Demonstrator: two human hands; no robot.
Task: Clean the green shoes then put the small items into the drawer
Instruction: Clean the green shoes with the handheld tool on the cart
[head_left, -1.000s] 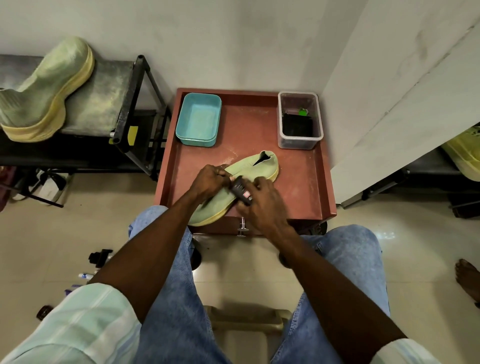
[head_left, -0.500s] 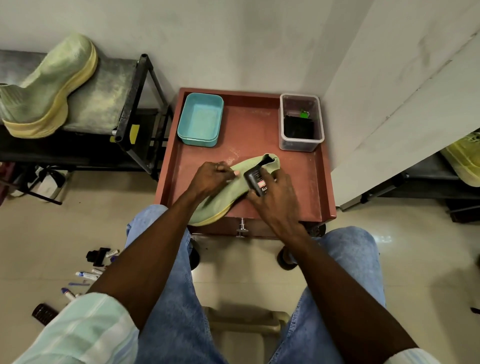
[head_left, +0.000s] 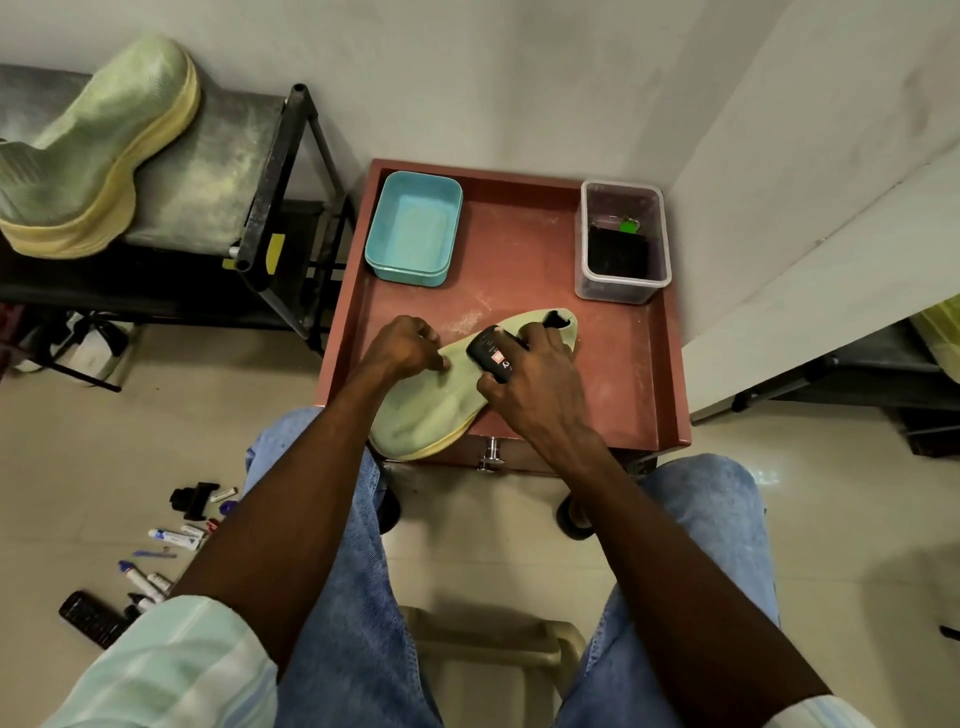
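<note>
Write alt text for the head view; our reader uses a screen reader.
A seated person's left hand steadies a green shoe on a red-brown tray table while the right hand holds a small black brush against it. A teal tub and a clear box sit at the table's back; small items lie on the floor at left.

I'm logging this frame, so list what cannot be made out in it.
Head view only:
- Black brush: bristle side hidden by the right hand gripping it; label too small to read.
- Green shoe: middle covered by both hands; left hand holds its edge.
- Clear container: dark contents and green tag unidentifiable.
- Drawer: only its knob shows, below the red tray.
- Floor items: small, partly behind the left sleeve.
</note>
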